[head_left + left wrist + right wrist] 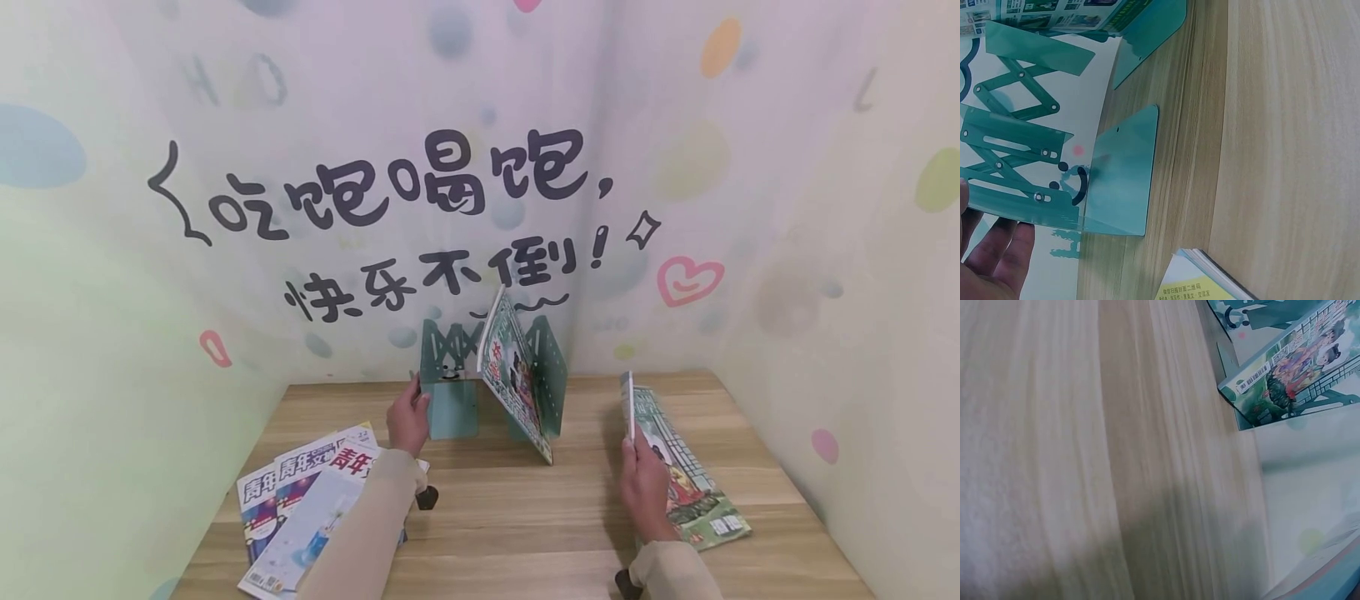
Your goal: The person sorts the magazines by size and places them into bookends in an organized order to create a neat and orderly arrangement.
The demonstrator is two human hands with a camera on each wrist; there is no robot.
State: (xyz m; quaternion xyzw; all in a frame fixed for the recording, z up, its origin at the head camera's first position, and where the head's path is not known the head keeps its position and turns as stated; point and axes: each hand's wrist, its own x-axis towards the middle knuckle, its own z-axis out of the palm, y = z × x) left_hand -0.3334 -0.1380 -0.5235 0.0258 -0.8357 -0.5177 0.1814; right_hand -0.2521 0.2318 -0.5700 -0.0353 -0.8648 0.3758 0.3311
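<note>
Magazine (627, 404) is in my right grip (647, 483), edge toward the head view, at the right of the table (525, 517), well apart from the green bookend rack (453, 412). Right grip is closed round its side. Left grip (409, 421) pinches the rack's left end. A leaning magazine (516, 379) stands tilted in the rack, nearer its right end. A fan of magazines (292, 533) lies at left, partly behind my sleeve (360, 525).

Step in hand, my judgement: loading the rack, left steadying, right picking up. Next move probably calls for carrying the magazine over on edge and lowering it beside the leaning one without knocking that.

Unclear: whether the green cover (684, 479) beside my right grip belongs to the held magazine or another beneath. Right wrist view gives only a cut-off teal-and-white edge (1332, 569), no clear fingers. Left wrist view crops most of my thumb.
</note>
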